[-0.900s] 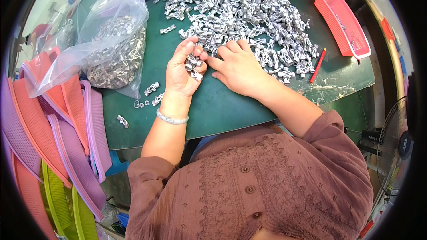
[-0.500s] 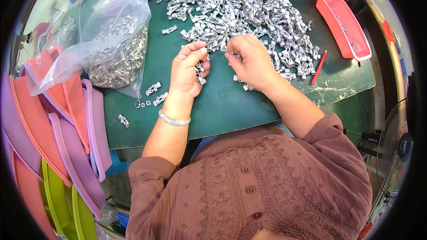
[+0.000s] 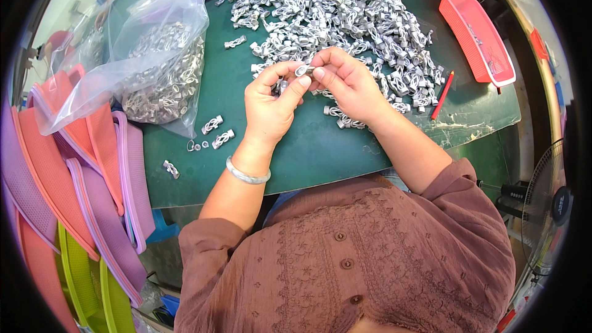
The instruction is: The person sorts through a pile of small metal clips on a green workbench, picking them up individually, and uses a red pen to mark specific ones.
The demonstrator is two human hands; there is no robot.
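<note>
My left hand (image 3: pixel 270 106) and right hand (image 3: pixel 353 91) come together, both pinching one small silver metal piece (image 3: pixel 302 70) between thumbs and fingers, its oval opening showing, just in front of a heap of similar pieces (image 3: pixel 351 18) on the green table (image 3: pixel 320 154); more metal shows inside my curled left hand. Loose pieces (image 3: pixel 213 124) lie near my pale bracelet (image 3: pixel 248 172), a clear bag of metal parts (image 3: pixel 161 77) beyond them, a red pencil (image 3: pixel 443 95) right of the heap
</note>
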